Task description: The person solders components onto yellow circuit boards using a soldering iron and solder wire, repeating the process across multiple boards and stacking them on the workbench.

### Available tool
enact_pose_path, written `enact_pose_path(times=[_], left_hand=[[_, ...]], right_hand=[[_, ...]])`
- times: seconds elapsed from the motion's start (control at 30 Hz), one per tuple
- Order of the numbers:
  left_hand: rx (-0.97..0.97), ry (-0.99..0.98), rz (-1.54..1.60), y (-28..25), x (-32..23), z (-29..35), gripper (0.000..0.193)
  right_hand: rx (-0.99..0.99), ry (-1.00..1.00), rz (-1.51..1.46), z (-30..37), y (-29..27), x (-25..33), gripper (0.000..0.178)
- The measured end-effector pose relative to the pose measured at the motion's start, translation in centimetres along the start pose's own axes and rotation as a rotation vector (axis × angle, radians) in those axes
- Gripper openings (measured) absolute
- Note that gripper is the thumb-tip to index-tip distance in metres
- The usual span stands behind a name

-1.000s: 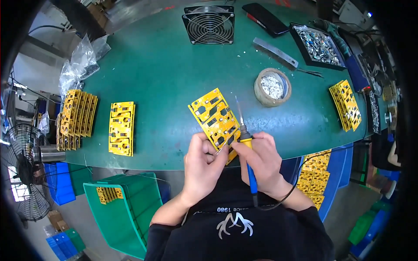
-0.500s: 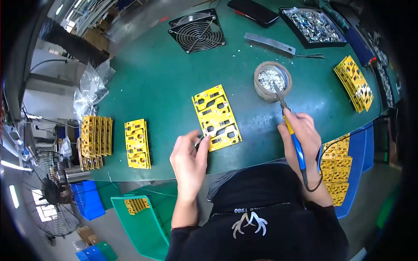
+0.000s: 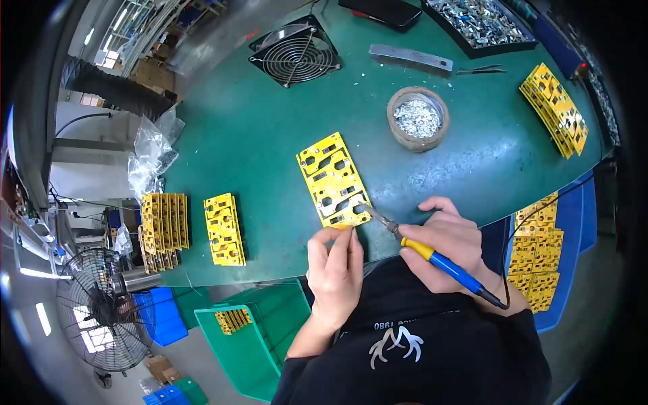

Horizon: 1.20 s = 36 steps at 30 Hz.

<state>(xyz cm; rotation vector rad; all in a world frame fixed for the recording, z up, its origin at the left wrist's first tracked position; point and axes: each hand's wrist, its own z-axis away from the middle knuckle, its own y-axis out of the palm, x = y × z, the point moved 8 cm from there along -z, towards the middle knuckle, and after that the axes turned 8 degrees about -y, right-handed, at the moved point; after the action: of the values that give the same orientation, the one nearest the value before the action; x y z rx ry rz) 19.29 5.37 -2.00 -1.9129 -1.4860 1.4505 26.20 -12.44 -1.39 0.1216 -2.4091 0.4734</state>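
A yellow circuit board (image 3: 331,177) with dark cutouts lies flat on the green tabletop in front of me. My left hand (image 3: 335,273) is at its near edge, thumb and fingertips pinched together; what they hold, if anything, is hidden. In my right hand (image 3: 445,246) is a soldering iron (image 3: 453,268) with a blue and yellow handle. Its metal tip points left and rests over the board's lower right part, close to the left fingertips. Beyond the iron stands a round brown pot (image 3: 410,142) of silvery scraps.
Yellow board stacks stand at left (image 3: 164,223), nearer (image 3: 225,229) and far right (image 3: 555,108). A small fan (image 3: 297,55), metal bar (image 3: 410,59), tweezers (image 3: 480,70) and black parts tray (image 3: 496,48) lie behind. Below the table edge are a green bin (image 3: 223,344) and blue bin (image 3: 570,270).
My right hand has brought the soldering iron from the pot down-left to the board. My left hand has shifted right along the board's near edge, its fingers now pinched. The view has shifted slightly.
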Motion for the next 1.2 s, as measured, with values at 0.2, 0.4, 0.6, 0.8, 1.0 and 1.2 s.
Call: enact_pose_path(times=[0.2,0.4,0.6,0.8,1.0,1.2], left_hand=[[-0.039,-0.002,-0.054,0.8,-0.1,0.4,0.021],[-0.076,0.017,-0.077,1.0,-0.4,0.4,0.020],[-0.066,-0.002,-0.080,1.1,-0.4,0.5,0.018],[-0.068,-0.001,-0.097,1.0,-0.6,0.4,0.017],[-0.055,0.021,-0.077,1.0,-0.6,0.2,0.020],[0.070,-0.070,-0.122,0.7,0.4,0.3,0.029]], right_hand=[[0.012,0.008,-0.062,0.0,0.4,-0.3,0.031],[0.029,0.056,-0.102,0.0,0.6,-0.8,0.028],[0.022,0.091,-0.121,-0.2,0.8,-1.0,0.026],[0.026,0.112,-0.128,-0.3,1.2,-1.1,0.024],[0.059,0.097,-0.108,-0.5,1.3,-0.9,0.024],[0.045,0.070,-0.091,-0.5,1.5,-0.5,0.026]])
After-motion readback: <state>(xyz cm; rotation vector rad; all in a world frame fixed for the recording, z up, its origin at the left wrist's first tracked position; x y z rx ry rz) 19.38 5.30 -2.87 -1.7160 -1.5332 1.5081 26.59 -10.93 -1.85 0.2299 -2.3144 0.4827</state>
